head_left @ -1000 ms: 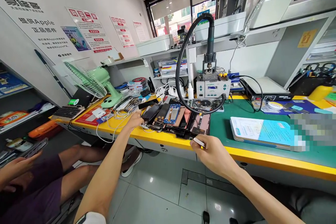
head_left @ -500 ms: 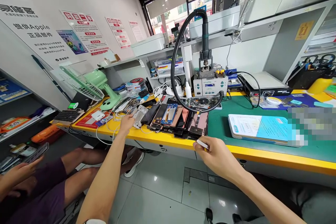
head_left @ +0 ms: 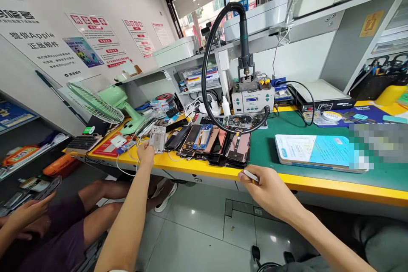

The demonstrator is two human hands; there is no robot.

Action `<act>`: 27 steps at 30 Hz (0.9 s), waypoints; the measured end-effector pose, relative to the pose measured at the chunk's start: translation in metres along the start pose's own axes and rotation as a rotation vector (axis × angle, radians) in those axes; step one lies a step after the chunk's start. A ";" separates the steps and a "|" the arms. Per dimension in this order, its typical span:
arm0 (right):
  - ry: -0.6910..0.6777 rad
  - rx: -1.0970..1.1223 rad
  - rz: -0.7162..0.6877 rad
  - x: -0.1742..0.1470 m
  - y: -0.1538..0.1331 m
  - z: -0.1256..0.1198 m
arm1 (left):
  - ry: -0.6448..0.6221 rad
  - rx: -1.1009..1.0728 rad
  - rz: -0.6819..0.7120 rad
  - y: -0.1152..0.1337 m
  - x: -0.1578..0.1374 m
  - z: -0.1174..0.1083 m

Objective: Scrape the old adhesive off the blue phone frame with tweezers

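Note:
My left hand (head_left: pixel 145 153) is closed on the lower edge of a silver phone frame (head_left: pixel 158 138), which is tilted up at the left end of a row of phone parts. Beside it lie dark phones (head_left: pixel 177 137), and farther right a blue-edged phone part (head_left: pixel 202 137) and a pinkish phone screen (head_left: pixel 239 148) on a dark stack. My right hand (head_left: pixel 264 183), at the bench's front edge, is curled round a small white flat object (head_left: pixel 251 176); its kind is hidden by the fingers.
A hot air station (head_left: pixel 253 101) with a looping black hose (head_left: pixel 205 68) stands behind the parts. A green fan (head_left: pixel 134 119) is at the left, a blue-and-white box (head_left: pixel 314 151) on the green mat (head_left: pixel 264 153). A seated person's hand (head_left: pixel 35 210) holds a phone at lower left.
My left hand has taken hold of the silver phone frame, raised it and drawn it slightly left. My right hand, still with the white object, has shifted a little right in view.

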State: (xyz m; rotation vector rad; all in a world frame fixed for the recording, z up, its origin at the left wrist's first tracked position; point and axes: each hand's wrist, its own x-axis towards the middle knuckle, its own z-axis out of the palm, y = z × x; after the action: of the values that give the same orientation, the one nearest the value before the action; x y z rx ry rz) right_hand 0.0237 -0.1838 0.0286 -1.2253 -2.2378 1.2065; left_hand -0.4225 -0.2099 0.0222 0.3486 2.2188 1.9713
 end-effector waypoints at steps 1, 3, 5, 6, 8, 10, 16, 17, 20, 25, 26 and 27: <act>-0.002 0.021 0.004 -0.001 0.001 -0.001 | 0.024 -0.021 -0.025 0.005 -0.002 -0.001; -0.004 0.073 0.010 -0.003 0.002 -0.003 | 0.055 -0.068 -0.068 0.019 -0.007 -0.006; -0.011 0.142 0.015 -0.005 0.004 -0.005 | 0.043 -0.123 -0.094 0.033 -0.016 -0.014; -0.019 0.184 0.017 -0.006 0.004 -0.006 | 0.015 -0.150 -0.105 0.040 -0.023 -0.018; -0.038 0.280 0.026 -0.006 0.003 -0.007 | -0.092 -0.196 -0.129 0.050 -0.042 -0.025; -0.049 0.383 0.051 -0.004 0.000 -0.007 | -0.235 -0.217 -0.173 0.055 -0.072 -0.029; -0.066 0.610 0.154 0.001 -0.013 -0.001 | -0.667 -0.188 -0.381 0.028 -0.201 -0.007; -0.072 0.629 0.168 0.000 -0.012 -0.001 | -0.735 -0.184 -0.414 0.021 -0.221 0.001; -0.065 0.665 0.209 -0.004 0.000 -0.003 | -0.881 -0.187 -0.486 0.005 -0.268 0.021; -0.016 0.688 0.248 -0.011 0.027 -0.013 | -1.016 -0.211 -0.507 0.002 -0.302 0.040; -0.013 0.698 0.252 -0.012 0.032 -0.015 | -1.035 -0.211 -0.507 0.003 -0.304 0.041; -0.008 0.714 0.254 -0.014 0.036 -0.018 | -1.050 -0.209 -0.509 0.004 -0.305 0.042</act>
State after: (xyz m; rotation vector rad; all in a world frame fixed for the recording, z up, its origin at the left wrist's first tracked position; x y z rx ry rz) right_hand 0.0621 -0.1759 0.0118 -1.1987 -1.4432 1.8762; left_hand -0.1176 -0.2530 0.0094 0.5490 1.2503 1.2580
